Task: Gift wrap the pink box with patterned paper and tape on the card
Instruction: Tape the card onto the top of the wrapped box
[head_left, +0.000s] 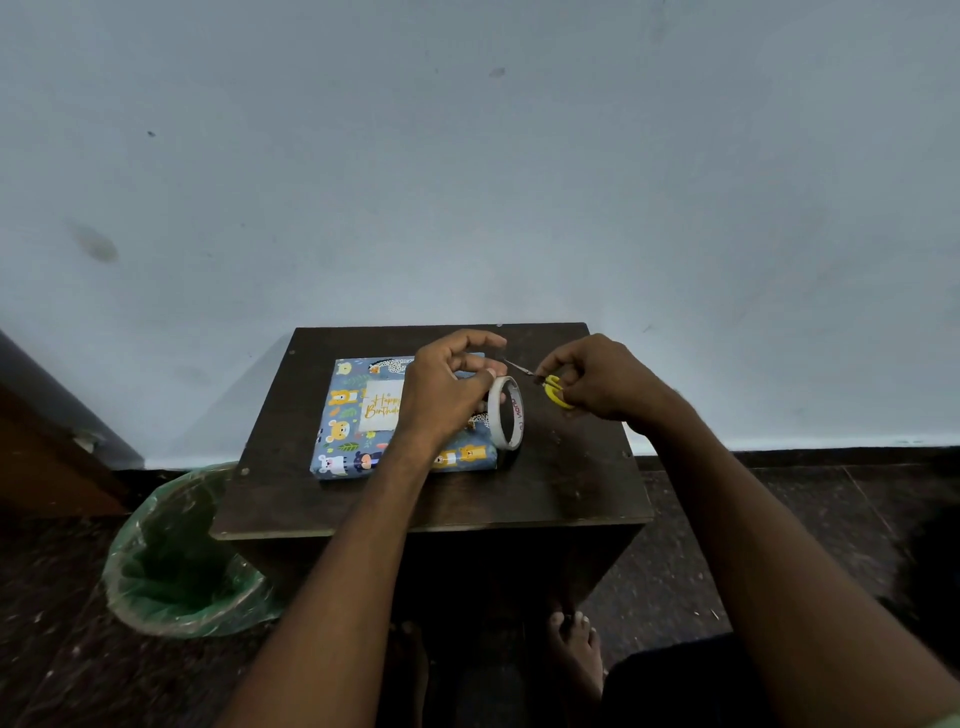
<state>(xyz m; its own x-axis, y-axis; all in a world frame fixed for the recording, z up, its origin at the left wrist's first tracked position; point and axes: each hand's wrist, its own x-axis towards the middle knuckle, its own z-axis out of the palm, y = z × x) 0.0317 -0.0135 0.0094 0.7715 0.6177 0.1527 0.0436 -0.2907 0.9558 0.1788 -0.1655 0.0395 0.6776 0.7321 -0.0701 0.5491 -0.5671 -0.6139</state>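
The box (343, 415), wrapped in blue paper with animal prints, lies flat on a small dark table (566, 483). A white "Happy Birthday" card (379, 405) rests on its top face. My left hand (441, 389) hovers over the box's right half and holds a white roll of tape (506, 413) upright, with a strip pulled out toward the right. My right hand (597, 379) grips small yellow-handled scissors (553, 392), blades pointing left at the strip near my left fingertips.
A bin lined with a green bag (182, 556) stands on the floor at the table's left front corner. A pale wall rises right behind the table. My bare feet (576, 649) are under the table's front edge. Brown furniture (47, 441) stands far left.
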